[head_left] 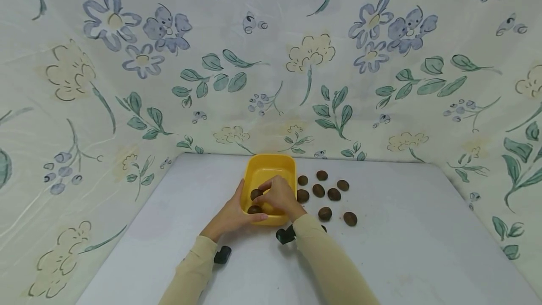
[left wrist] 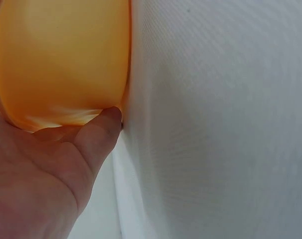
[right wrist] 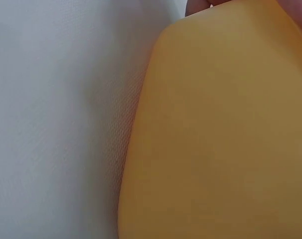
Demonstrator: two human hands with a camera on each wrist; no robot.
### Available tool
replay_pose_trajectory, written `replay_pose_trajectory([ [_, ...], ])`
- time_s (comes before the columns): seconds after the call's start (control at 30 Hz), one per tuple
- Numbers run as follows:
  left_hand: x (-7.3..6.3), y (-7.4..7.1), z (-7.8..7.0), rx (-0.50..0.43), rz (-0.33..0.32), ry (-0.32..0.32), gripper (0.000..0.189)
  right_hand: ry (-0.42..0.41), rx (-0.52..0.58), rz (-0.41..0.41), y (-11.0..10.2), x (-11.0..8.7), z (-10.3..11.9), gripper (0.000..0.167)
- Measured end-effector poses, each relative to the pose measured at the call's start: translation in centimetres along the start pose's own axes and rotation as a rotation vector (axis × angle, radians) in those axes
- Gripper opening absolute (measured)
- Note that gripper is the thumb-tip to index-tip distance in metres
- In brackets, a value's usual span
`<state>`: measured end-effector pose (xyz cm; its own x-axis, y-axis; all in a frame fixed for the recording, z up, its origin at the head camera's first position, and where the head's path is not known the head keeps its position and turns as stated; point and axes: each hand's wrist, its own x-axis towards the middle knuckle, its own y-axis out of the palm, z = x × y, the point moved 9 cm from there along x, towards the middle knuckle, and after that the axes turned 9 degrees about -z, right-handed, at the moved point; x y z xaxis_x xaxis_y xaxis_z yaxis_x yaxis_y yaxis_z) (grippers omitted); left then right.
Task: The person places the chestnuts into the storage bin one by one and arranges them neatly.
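Note:
A yellow plastic container (head_left: 269, 158) stands at the back of the white table. My left hand (head_left: 233, 215) grips its near left corner, the thumb lying along the front side and the fingers along the left side. In the left wrist view, that thumb (left wrist: 98, 137) presses against the container's wall (left wrist: 66, 59). My right hand (head_left: 277, 196) reaches into the container and pinches a round brown nut (head_left: 256, 194) between thumb and fingers. Another brown nut (head_left: 254, 209) lies inside near the front. The right wrist view is mostly filled by the container's outer wall (right wrist: 216, 124).
Several brown nuts (head_left: 318, 190) lie loose on the table (head_left: 402, 229) to the right of the container. Black wrist devices (head_left: 285, 235) show at both wrists. A flower-patterned curtain (head_left: 271, 60) hangs behind and at the sides of the table.

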<state>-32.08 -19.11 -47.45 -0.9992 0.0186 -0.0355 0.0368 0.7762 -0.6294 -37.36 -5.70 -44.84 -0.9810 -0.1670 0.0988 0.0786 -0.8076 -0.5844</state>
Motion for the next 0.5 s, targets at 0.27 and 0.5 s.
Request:
replay_pose_trajectory([
  [0.27, 0.06, 0.02, -0.02, -0.005, 0.001, 0.002, 0.137, 0.021, -0.012, 0.012, 0.14, 0.01, -0.10, 0.024],
  [0.5, -0.06, 0.05, 0.05, -0.003, -0.004, 0.003, 0.137, 0.031, -0.040, 0.012, 0.41, 0.14, -0.37, 0.026],
])
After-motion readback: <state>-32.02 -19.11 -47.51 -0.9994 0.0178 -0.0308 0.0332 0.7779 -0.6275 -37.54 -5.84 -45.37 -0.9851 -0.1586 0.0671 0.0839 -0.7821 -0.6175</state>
